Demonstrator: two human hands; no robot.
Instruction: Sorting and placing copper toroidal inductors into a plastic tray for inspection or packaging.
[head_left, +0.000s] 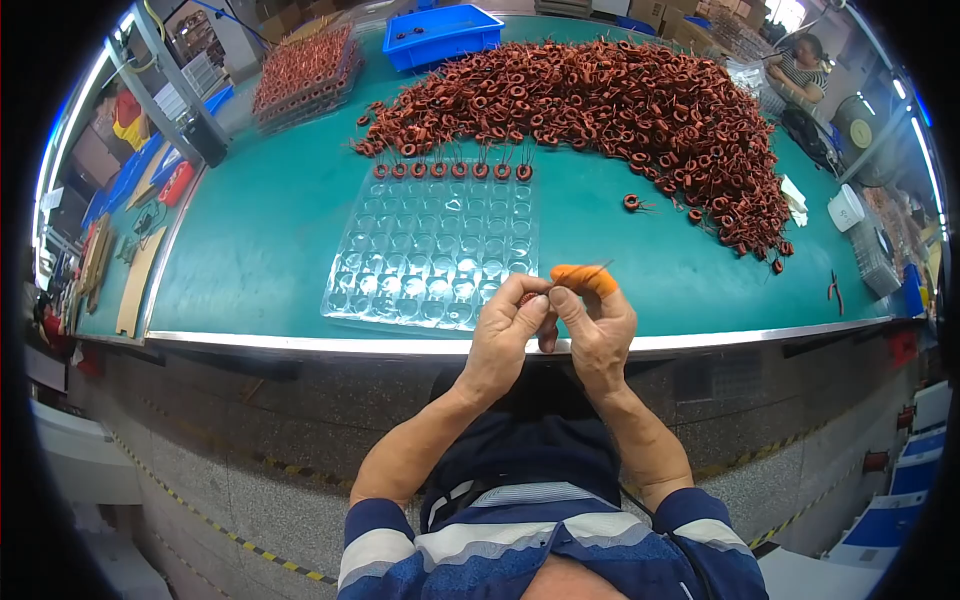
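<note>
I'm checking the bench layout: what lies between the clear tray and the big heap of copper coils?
In the head view, a row of coils sits along the clear tray's far edge; beyond it, bare green bench up to the heap.

Navy shirt (540,540) — white-striped short sleeves — orange finger cot (583,280)

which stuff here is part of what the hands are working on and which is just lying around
In use:
left hand and right hand, pinching one small copper coil between them
orange finger cot on the right hand
clear pocketed tray with one row of coils filled
heap of copper coils

Lying about:
blue bin
red-handled pliers
white container
</note>
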